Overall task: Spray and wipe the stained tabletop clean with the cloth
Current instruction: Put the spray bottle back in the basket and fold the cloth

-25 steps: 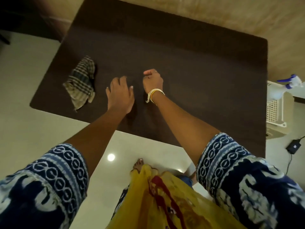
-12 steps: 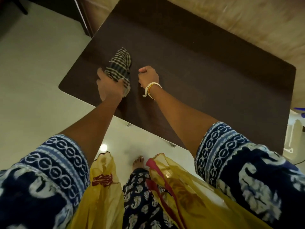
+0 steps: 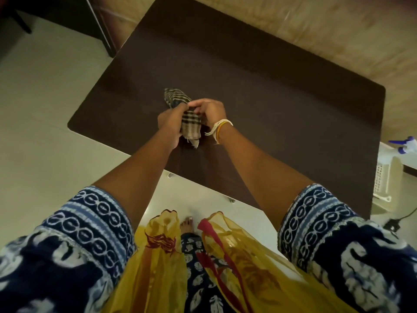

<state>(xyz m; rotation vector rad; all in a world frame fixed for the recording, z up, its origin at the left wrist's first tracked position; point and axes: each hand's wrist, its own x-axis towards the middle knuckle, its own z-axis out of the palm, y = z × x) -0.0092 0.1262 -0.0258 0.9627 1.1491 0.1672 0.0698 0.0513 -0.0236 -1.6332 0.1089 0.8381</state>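
Both your hands are on the checked cloth (image 3: 190,122), held over the middle-left of the dark brown bench (image 3: 282,105). Your left hand (image 3: 170,126) is curled round the cloth's near part, fingers wrapped over it from the left. Your right hand (image 3: 211,111) pinches the cloth's top edge from the right, fingertips meeting the left hand's, w/ white and orange bangles (image 3: 220,129) on that wrist. The far end of the cloth sticks out beyond both hands, bunched; can't tell if it touches the bench top. A frayed corner hangs down between your wrists. The spray bottle (image 3: 405,145), white w/ blue trigger, stands off the bench at the right edge of view, on or just behind a white slotted basket (image 3: 383,177), well apart from the cloth. A black cable and plug (image 3: 393,223) lie on the pale floor (image 3: 45,132) near the basket.
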